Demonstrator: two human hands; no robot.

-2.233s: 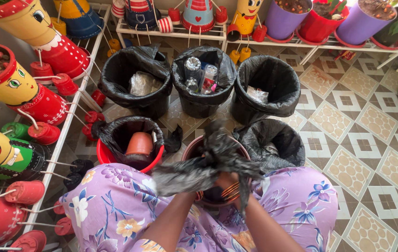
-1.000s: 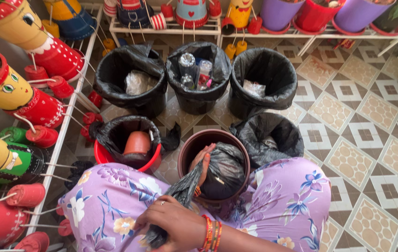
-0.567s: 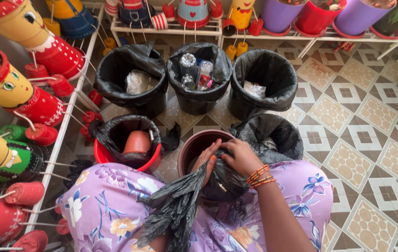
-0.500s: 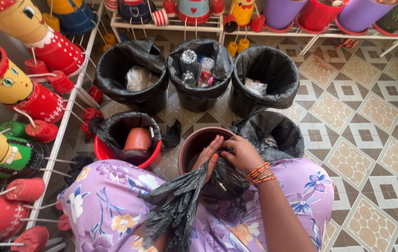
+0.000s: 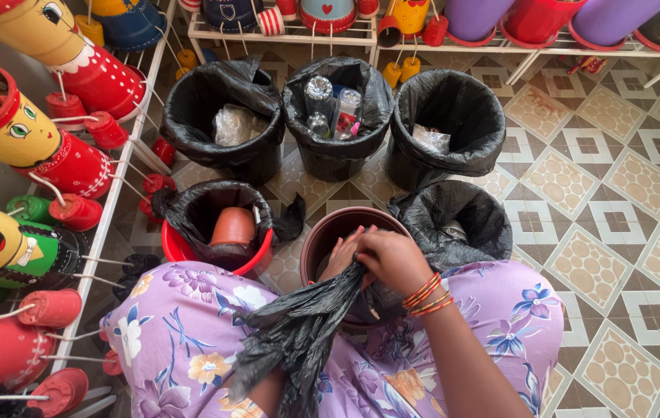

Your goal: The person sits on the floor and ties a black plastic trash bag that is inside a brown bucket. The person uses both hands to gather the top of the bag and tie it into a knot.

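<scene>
I see a patterned tile floor (image 5: pixel 616 224) carrying everything. Three bins lined with black bags (image 5: pixel 225 116) (image 5: pixel 337 112) (image 5: pixel 446 124) stand in a row on it. Nearer me sit a red bucket (image 5: pixel 217 248), a brown pot (image 5: pixel 337 232) and another bag-lined bin (image 5: pixel 454 224). A white rack (image 5: pixel 283 35) stands behind.

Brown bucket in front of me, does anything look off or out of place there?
The black bag isn't lining the brown bucket: it hangs crumpled over the near rim onto the lap, both hands bunching it there. The other bins have bags fitted.
</scene>
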